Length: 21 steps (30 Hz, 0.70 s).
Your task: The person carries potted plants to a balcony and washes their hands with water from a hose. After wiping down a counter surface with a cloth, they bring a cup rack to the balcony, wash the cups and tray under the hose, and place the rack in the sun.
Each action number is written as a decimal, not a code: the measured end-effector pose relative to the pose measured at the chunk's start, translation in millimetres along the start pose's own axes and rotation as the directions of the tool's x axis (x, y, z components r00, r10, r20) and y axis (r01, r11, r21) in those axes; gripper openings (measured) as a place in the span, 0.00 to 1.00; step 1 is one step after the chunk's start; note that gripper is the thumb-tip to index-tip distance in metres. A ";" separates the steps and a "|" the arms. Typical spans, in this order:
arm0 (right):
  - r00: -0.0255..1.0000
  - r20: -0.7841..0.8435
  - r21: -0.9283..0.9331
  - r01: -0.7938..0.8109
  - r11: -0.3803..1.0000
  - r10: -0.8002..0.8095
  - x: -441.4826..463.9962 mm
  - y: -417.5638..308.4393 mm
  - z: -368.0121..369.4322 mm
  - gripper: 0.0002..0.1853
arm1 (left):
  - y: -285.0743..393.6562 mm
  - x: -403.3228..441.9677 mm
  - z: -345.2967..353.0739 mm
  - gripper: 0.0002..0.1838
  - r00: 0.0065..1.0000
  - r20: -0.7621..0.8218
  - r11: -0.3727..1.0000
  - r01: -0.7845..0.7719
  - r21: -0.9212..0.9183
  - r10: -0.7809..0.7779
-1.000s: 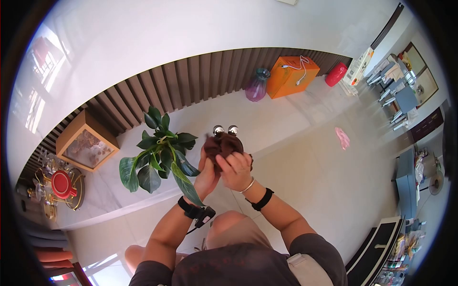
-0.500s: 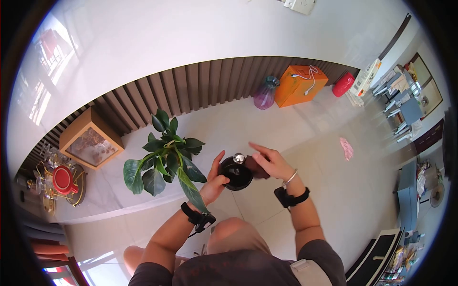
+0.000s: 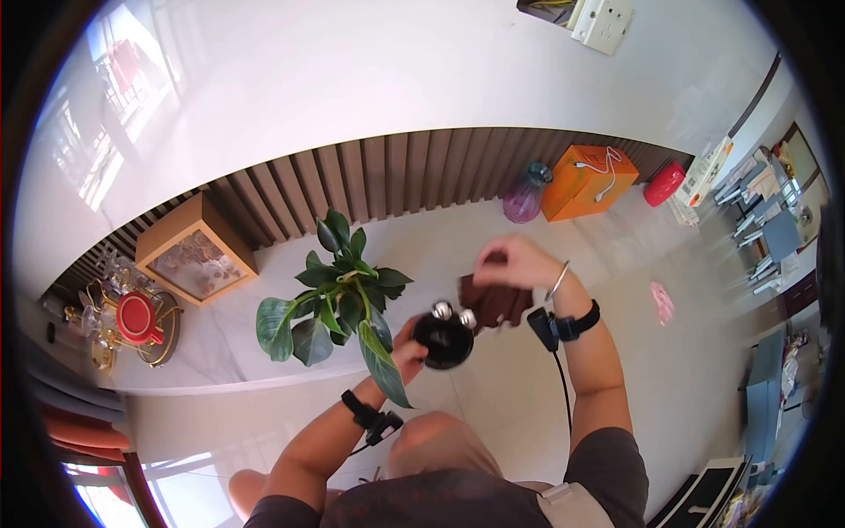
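Note:
A round black dish (image 3: 444, 341) with two shiny silver balls (image 3: 442, 311) at its upper rim is gripped at its left side by my left hand (image 3: 409, 354). To the right, my right hand (image 3: 519, 262) is closed on a dark brown cloth (image 3: 495, 301), which hangs below the fingers close to the dish; the fingers are slightly blurred. A leafy green plant (image 3: 339, 295) stands beside my left hand, and one long leaf overlaps that wrist.
On the pale ledge are a wooden framed box (image 3: 195, 257), a red cup (image 3: 138, 319) on a gold rack, a purple vase (image 3: 526, 195), an orange box (image 3: 588, 183) with a white cable, and a red cylinder (image 3: 664, 183). A pink cloth (image 3: 662, 304) lies at the right.
The brown cloth, first bunched in both hands over the silver balls, has come off to the right with my right hand. The black dish now shows in my left hand. The view has shifted.

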State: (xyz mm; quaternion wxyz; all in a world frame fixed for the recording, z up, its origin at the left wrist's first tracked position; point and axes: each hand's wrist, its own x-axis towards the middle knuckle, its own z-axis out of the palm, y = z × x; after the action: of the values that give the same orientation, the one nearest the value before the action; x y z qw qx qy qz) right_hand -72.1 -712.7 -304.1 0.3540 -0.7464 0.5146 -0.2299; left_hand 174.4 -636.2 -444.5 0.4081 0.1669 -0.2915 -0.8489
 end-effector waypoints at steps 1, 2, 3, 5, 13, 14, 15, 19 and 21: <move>0.982 -0.190 -0.009 0.002 1.000 -0.004 14.2 10.8 -9.9 0.12 | 1.8 -9.2 -5.1 0.40 0.999 0.014 0.997 0.040 0.071 -0.042; 0.981 -0.192 -0.009 0.010 1.000 -0.011 29.5 24.8 -12.4 0.12 | 6.4 -17.5 -7.1 0.41 0.992 0.046 0.987 0.108 0.121 -0.114; 0.801 -0.598 -0.035 0.016 0.999 -0.033 46.8 42.7 -11.1 0.14 | 11.5 -24.8 -8.4 0.43 0.980 0.074 0.970 0.172 0.172 -0.187; 0.465 -0.884 -0.054 0.012 0.998 -0.053 74.8 76.9 9.5 0.15 | 15.2 -37.6 -13.7 0.45 0.967 0.107 0.948 0.200 0.248 -0.232; 0.932 0.270 -0.631 0.360 0.687 -0.241 164.9 84.8 175.8 0.24 | 35.2 -64.9 -31.8 0.49 0.967 -0.017 0.911 0.246 0.330 -0.255; 0.907 0.310 -0.567 0.416 0.711 -0.284 177.9 82.6 186.2 0.25 | 31.8 -65.7 -38.5 0.49 0.968 -0.018 0.904 0.240 0.354 -0.250; 0.880 0.344 -0.501 0.467 0.729 -0.327 188.3 79.7 190.4 0.26 | 34.5 -62.5 -35.3 0.49 0.968 -0.010 0.903 0.238 0.359 -0.251; 0.888 0.404 -0.208 0.322 0.924 -0.218 182.4 42.5 148.7 0.27 | 33.4 -48.6 -14.3 0.49 0.952 0.046 0.879 0.259 0.401 -0.302; 0.890 0.410 -0.456 0.389 0.801 -0.199 164.4 53.7 126.8 0.28 | 26.0 -40.1 -9.7 0.42 0.964 0.093 0.887 0.190 0.421 -0.251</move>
State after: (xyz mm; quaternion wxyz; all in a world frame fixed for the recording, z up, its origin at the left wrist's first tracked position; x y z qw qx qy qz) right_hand 45.1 -840.6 -430.3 0.1792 -0.9140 0.3640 -0.0001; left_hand 219.4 -621.0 -433.8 0.2427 0.2183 -0.4703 -0.8199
